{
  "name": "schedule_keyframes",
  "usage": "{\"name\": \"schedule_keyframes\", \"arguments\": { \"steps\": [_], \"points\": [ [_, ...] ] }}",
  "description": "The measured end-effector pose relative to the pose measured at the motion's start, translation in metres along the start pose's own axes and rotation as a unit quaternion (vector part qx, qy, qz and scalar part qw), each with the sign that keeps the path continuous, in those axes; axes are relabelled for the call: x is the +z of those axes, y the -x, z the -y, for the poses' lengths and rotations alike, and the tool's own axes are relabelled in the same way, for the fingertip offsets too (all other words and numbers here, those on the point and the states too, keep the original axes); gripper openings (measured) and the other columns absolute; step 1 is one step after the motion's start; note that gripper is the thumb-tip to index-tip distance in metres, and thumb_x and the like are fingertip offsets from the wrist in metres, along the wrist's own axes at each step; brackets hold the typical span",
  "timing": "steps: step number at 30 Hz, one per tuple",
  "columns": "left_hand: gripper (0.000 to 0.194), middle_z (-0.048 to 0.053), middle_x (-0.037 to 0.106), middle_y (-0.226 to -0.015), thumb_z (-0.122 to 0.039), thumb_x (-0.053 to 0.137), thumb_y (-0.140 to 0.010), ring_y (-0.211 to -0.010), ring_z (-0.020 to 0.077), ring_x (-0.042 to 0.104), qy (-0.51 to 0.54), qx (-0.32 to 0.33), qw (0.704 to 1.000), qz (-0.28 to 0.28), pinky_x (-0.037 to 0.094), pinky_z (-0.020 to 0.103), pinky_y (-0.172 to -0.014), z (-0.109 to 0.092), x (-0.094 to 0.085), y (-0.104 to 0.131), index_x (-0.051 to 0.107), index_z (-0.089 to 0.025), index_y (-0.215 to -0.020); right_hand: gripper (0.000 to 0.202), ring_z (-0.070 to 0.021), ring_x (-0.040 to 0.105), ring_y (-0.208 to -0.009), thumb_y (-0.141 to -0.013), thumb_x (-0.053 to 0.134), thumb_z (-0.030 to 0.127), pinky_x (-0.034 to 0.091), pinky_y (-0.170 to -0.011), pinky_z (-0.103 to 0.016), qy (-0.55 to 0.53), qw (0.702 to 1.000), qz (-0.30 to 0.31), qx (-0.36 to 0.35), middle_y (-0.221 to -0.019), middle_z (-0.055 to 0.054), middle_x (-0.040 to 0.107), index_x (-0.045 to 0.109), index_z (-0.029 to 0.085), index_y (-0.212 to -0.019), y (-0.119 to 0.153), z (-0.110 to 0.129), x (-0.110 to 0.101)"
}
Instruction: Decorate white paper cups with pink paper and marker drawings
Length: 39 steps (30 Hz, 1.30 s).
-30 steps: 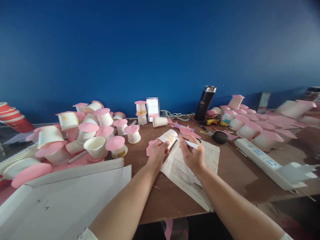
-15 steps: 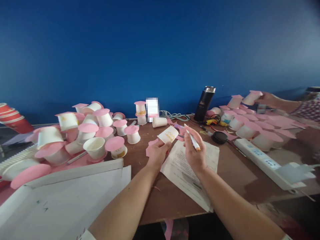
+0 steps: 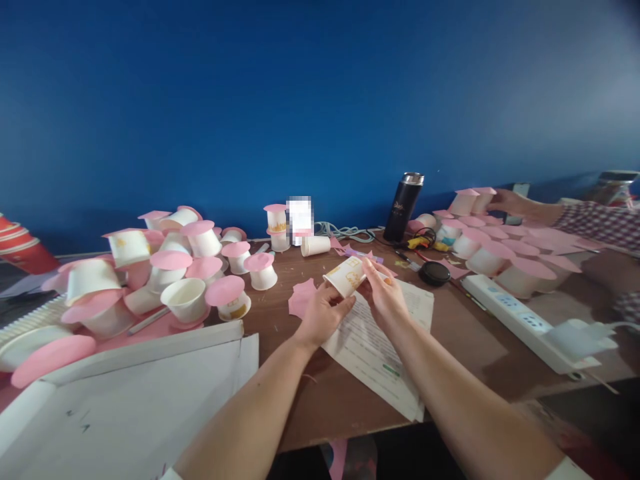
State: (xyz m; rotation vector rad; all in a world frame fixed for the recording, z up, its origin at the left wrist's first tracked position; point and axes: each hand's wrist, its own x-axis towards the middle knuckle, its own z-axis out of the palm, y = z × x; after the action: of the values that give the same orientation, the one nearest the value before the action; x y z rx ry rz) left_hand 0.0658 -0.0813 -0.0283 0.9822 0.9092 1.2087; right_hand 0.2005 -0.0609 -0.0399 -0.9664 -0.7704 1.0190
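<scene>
A white paper cup (image 3: 344, 276) with yellow line drawings lies on its side in the air above a printed sheet (image 3: 370, 343). My left hand (image 3: 323, 312) is closed round its underside and rim end. At the cup's other end, the fingers of my right hand (image 3: 384, 293) touch its base. A marker pen (image 3: 388, 281) stays tucked in my right hand, mostly hidden, with its orange end showing. Beside my left hand lies a scrap of pink paper (image 3: 301, 298).
Paper cups with pink tops (image 3: 170, 260) crowd the left, behind a white box lid (image 3: 150, 400). A black flask (image 3: 403, 208), a round black lid (image 3: 434, 273) and a power strip (image 3: 515, 320) stand right. Another person's hand (image 3: 517, 203) touches a pink-topped cup (image 3: 483, 200).
My right hand has come left onto the cup, and the marker has swung mostly out of sight. The cup has turned, showing a different drawing. The other person's cup now rests beside another.
</scene>
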Motion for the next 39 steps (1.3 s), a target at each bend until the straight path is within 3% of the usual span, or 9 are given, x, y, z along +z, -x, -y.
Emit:
{"name": "schedule_keyframes", "arguments": {
  "steps": [3, 6, 11, 16, 19, 23, 26, 39],
  "points": [
    [0.029, 0.005, 0.068, -0.082, -0.029, 0.088, -0.063, -0.074, 0.0135, 0.058, 0.041, -0.01, 0.997, 0.069, 0.044, 0.023, -0.063, 0.001, -0.003, 0.0, 0.077, -0.015, -0.085, 0.05, -0.0216, 0.073, -0.081, -0.072, 0.077, 0.061, 0.062, -0.067, -0.034, 0.0, 1.0, -0.017, -0.017, -0.095, -0.006, 0.074, 0.067, 0.02, -0.1, -0.001, 0.0, -0.002],
    [0.033, 0.001, 0.06, -0.068, -0.04, 0.086, -0.065, -0.064, 0.0106, 0.053, 0.135, -0.036, 0.988, 0.063, 0.042, 0.022, -0.057, 0.0, -0.006, -0.001, 0.074, -0.014, -0.082, 0.051, -0.0206, 0.072, -0.087, -0.073, 0.078, 0.059, 0.061, -0.071, -0.033, 0.024, 0.999, -0.031, -0.036, -0.102, -0.006, 0.073, 0.068, 0.022, -0.106, 0.0, -0.002, -0.004],
    [0.027, 0.007, 0.07, -0.086, -0.027, 0.082, -0.068, -0.067, 0.0118, 0.058, 0.227, -0.086, 0.967, 0.076, 0.041, 0.021, -0.052, -0.002, -0.006, -0.002, 0.071, -0.014, -0.09, 0.056, -0.0208, 0.072, -0.087, -0.077, 0.074, 0.06, 0.061, -0.073, -0.034, 0.109, 0.992, -0.012, -0.059, -0.108, -0.008, 0.073, 0.066, 0.022, -0.118, 0.005, -0.004, -0.004],
    [0.017, 0.007, 0.07, -0.083, -0.013, 0.077, -0.07, -0.063, 0.0095, 0.058, 0.266, -0.102, 0.958, -0.045, 0.043, 0.019, -0.051, 0.001, -0.007, -0.009, 0.065, -0.012, -0.082, 0.041, -0.0222, 0.071, -0.098, -0.089, 0.066, 0.051, 0.061, -0.081, -0.038, 0.147, 0.958, -0.074, -0.234, -0.113, -0.008, 0.072, 0.065, 0.024, -0.119, 0.01, 0.003, -0.002],
    [0.021, 0.005, 0.069, -0.082, -0.008, 0.077, -0.069, -0.064, 0.0093, 0.06, 0.272, -0.075, 0.954, -0.104, 0.044, 0.019, -0.052, 0.002, -0.008, -0.012, 0.058, -0.015, -0.075, 0.026, -0.0196, 0.072, -0.09, -0.096, 0.059, 0.04, 0.06, -0.08, -0.038, 0.168, 0.932, -0.04, -0.319, -0.109, -0.007, 0.074, 0.068, 0.026, -0.116, 0.016, 0.008, -0.002],
    [0.025, 0.004, 0.07, -0.082, -0.006, 0.077, -0.069, -0.065, 0.0095, 0.062, 0.268, -0.062, 0.952, -0.134, 0.047, 0.02, -0.055, 0.002, -0.007, -0.013, 0.055, -0.017, -0.074, 0.019, -0.0191, 0.071, -0.092, -0.096, 0.06, 0.027, 0.057, -0.086, -0.038, 0.261, 0.875, 0.03, -0.406, -0.106, -0.004, 0.076, 0.072, 0.027, -0.111, 0.026, 0.012, -0.001],
    [0.021, 0.005, 0.07, -0.08, -0.006, 0.075, -0.07, -0.061, 0.0085, 0.061, 0.261, -0.073, 0.952, -0.14, 0.048, 0.02, -0.055, 0.001, -0.005, -0.012, 0.058, -0.015, -0.076, 0.018, -0.0192, 0.071, -0.087, -0.095, 0.059, 0.023, 0.058, -0.082, -0.035, 0.302, 0.855, 0.062, -0.418, -0.098, -0.005, 0.077, 0.073, 0.024, -0.108, 0.031, 0.015, -0.001],
    [0.019, 0.001, 0.066, -0.071, -0.012, 0.083, -0.063, -0.059, 0.0068, 0.057, 0.241, -0.058, 0.963, -0.105, 0.048, 0.02, -0.057, 0.003, -0.007, -0.012, 0.065, -0.012, -0.07, 0.015, -0.0194, 0.074, -0.082, -0.094, 0.057, 0.022, 0.058, -0.081, -0.033, 0.363, 0.832, 0.066, -0.415, -0.09, -0.005, 0.078, 0.072, 0.021, -0.096, 0.033, 0.014, 0.0]
  ]
}}
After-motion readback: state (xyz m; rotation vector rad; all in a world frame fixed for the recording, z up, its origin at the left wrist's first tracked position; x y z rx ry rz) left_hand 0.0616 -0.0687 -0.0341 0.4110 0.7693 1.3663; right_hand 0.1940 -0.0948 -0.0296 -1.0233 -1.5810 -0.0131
